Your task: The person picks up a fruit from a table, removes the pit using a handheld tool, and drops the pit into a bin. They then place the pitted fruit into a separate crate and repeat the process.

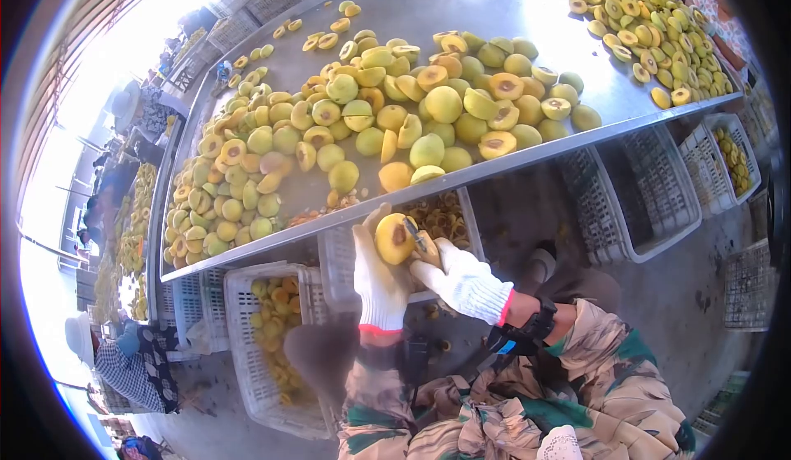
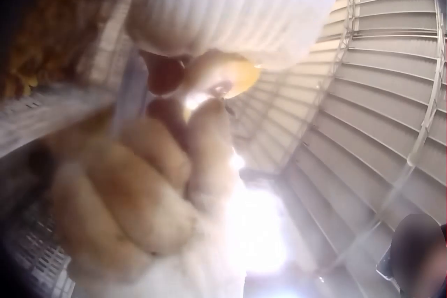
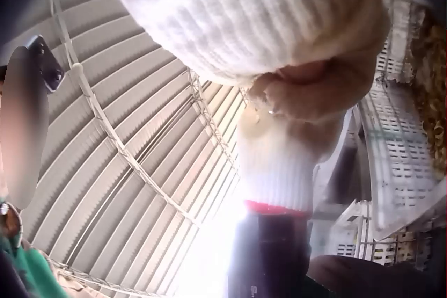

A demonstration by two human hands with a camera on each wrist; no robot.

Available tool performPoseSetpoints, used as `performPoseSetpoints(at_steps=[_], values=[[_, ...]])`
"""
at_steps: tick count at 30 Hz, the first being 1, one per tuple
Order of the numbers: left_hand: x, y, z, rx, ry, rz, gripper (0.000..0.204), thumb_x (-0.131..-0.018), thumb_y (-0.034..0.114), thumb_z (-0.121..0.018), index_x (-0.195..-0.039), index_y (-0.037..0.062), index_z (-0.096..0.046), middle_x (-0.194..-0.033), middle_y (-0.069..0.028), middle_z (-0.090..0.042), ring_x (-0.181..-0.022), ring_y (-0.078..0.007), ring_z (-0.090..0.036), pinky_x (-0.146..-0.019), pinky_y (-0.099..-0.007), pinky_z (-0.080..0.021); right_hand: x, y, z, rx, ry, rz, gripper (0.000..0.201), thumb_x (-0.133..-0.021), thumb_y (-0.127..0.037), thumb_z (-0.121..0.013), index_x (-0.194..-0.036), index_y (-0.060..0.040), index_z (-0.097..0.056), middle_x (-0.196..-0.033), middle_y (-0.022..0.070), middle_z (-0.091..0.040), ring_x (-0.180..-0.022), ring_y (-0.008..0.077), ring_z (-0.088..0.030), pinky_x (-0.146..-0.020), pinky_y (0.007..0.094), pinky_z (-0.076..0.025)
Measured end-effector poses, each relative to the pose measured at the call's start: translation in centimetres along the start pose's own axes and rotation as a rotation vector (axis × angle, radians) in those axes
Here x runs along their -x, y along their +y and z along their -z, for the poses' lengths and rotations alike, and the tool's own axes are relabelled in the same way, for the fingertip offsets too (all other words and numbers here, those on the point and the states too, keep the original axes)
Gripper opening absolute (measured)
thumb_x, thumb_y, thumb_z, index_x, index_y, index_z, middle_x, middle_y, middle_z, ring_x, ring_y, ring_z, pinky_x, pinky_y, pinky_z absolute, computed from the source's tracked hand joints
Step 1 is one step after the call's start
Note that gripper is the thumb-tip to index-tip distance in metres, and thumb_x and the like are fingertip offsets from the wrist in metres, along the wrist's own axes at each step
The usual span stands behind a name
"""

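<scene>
In the head view the gloved left hand [image 1: 379,274] holds a yellow fruit half [image 1: 395,239], its cut face with a brown centre turned toward the right hand. The gloved right hand [image 1: 461,277] grips a small tool [image 1: 412,227] whose tip is at that cut face, with an orange-brown piece [image 1: 427,248] beside its fingers. In the left wrist view a yellow fruit piece [image 2: 241,78] shows between the two hands. The right wrist view has the right glove [image 3: 265,25] close above the left glove [image 3: 279,151]; the fruit is largely hidden there.
A metal table [image 1: 511,159] bears many green-yellow fruit, whole and halved, beyond the hands. Under its edge stand white crates, one with fruit pieces [image 1: 239,328] at the left and one [image 1: 634,254] at the right. Other people [image 1: 136,369] are at the far left.
</scene>
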State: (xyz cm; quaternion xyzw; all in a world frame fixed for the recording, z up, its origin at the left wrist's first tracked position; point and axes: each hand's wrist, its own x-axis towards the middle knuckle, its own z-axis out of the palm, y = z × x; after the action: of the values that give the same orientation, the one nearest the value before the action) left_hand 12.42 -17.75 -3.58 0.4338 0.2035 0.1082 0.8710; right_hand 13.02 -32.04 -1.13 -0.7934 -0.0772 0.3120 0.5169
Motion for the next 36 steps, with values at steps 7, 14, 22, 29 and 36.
performPoseSetpoints(at_steps=[7, 14, 22, 29, 36], values=[[-0.2, -0.4, 0.1, -0.247, 0.043, -0.109, 0.052, -0.105, 0.047, -0.035, -0.127, 0.0029, -0.052, -0.131, -0.0103, -0.054, -0.113, -0.0226, -0.054, -0.099, -0.0386, -0.046, -0.1, 0.3, -0.7, 0.075, -0.031, 0.026, 0.052, -0.095, -0.046, -0.051, -0.12, -0.0002, -0.05, -0.109, 0.0265, -0.065, -0.103, 0.0451, -0.062, -0.087, 0.0468, -0.049], [-0.1, 0.2, 0.2, -0.278, 0.011, -0.02, 0.047, -0.105, 0.041, -0.037, -0.119, 0.0016, -0.059, -0.105, -0.012, -0.063, -0.09, -0.0196, -0.063, -0.077, -0.0328, -0.054, 0.1, 0.1, -0.6, 0.155, -0.039, 0.039, 0.046, -0.094, -0.039, -0.054, -0.119, -0.0003, -0.05, -0.105, 0.0264, -0.066, -0.099, 0.0441, -0.063, -0.083, 0.0462, -0.051], [-1.4, 2.3, 0.8, -0.793, -0.002, 0.172, 0.046, -0.103, 0.041, -0.04, -0.106, 0.0029, -0.066, -0.095, -0.0092, -0.065, -0.083, -0.0168, -0.062, -0.073, -0.0304, -0.053, 0.4, 1.1, -1.9, 0.214, -0.07, 0.051, 0.038, -0.094, -0.034, -0.054, -0.117, -0.0032, -0.05, -0.099, 0.0248, -0.067, -0.094, 0.0445, -0.064, -0.079, 0.048, -0.052], [-0.1, 2.3, -0.6, 0.034, -0.093, 0.092, 0.061, -0.102, 0.054, -0.035, -0.122, -0.0012, -0.052, -0.098, -0.0147, -0.063, -0.084, -0.0284, -0.066, -0.076, -0.0412, -0.057, 0.2, -0.8, 1.2, -0.276, -0.345, -0.136, 0.045, -0.093, -0.037, -0.056, -0.122, -0.0032, -0.052, -0.083, 0.0127, -0.066, -0.071, 0.0232, -0.065, -0.07, 0.0366, -0.053], [-0.1, -0.1, 0.1, -0.268, 0.153, -0.121, 0.055, -0.106, 0.04, -0.03, -0.118, -0.0046, -0.06, -0.1, -0.0144, -0.064, -0.084, -0.0211, -0.063, -0.078, -0.0332, -0.054, -0.9, 2.0, -1.3, -0.039, -0.144, 0.164, 0.03, -0.095, -0.031, -0.058, -0.109, -0.004, -0.054, -0.071, 0.004, -0.056, -0.051, 0.0123, -0.055, -0.045, 0.0294, -0.045]])
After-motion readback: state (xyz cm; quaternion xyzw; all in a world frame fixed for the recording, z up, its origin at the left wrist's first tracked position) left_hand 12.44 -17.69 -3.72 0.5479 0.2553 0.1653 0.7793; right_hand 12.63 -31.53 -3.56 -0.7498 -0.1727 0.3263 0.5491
